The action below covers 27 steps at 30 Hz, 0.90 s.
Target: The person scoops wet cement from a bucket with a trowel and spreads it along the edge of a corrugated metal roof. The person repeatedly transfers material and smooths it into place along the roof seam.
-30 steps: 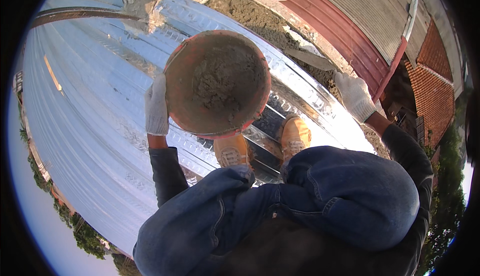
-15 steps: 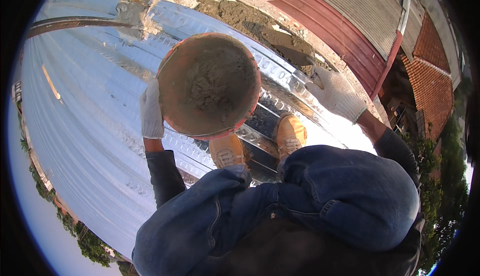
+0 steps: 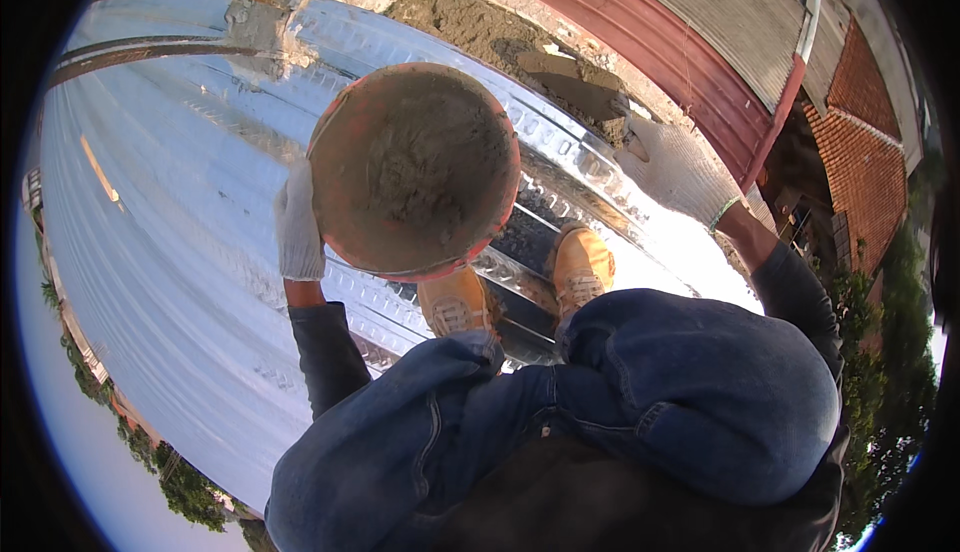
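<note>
My left hand (image 3: 299, 222), in a white knit glove, grips the left side of a reddish bucket (image 3: 314, 157). Wet grey mortar (image 3: 425, 167) lies inside it, and mortar smears coat the inner wall. At the upper right, my right hand (image 3: 680, 167), also gloved, is closed around the handle of a trowel (image 3: 585, 92). Its mortar-coated blade lies against a strip of wet mortar (image 3: 460, 27) along the roof's edge; the handle is mostly hidden by the glove.
Shiny corrugated metal sheeting (image 3: 170, 242) slopes away to the left, with a thin wooden strip (image 3: 100, 169) on it. Rusty bars (image 3: 150, 50) stick out at the upper left. Beyond the mortar are a red metal roof (image 3: 640, 37) and clay tiles (image 3: 855, 172). My tan shoes (image 3: 582, 267) stand below the bucket.
The bucket and my left hand have shifted slightly left. My right hand has moved a little to the right, still holding the trowel at the mortar strip.
</note>
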Each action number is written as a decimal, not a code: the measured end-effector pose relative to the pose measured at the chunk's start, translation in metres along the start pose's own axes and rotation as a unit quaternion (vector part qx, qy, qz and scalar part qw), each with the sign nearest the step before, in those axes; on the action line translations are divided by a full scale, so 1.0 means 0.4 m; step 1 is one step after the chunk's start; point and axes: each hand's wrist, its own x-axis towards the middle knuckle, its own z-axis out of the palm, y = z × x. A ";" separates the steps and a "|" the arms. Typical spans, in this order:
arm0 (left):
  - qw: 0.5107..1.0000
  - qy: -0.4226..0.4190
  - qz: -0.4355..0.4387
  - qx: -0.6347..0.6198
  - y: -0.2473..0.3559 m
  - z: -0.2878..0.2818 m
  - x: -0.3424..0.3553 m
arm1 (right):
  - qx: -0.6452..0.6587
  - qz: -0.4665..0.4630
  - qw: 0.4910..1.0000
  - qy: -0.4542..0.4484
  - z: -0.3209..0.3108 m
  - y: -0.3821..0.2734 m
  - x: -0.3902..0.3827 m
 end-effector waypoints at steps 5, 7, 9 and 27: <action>1.000 -0.007 0.009 -0.002 0.005 0.009 0.001 | -0.052 -0.056 0.997 0.029 0.050 0.001 0.005; 1.000 -0.009 0.018 0.015 0.005 -0.001 0.004 | -0.043 -0.031 0.999 0.008 0.039 -0.008 0.011; 0.999 0.000 0.020 0.026 0.004 -0.006 0.002 | 0.004 -0.029 0.999 0.017 0.013 -0.019 0.022; 1.000 -0.005 0.016 0.021 0.011 0.007 -0.003 | -0.141 -0.033 0.984 0.107 0.019 0.078 0.032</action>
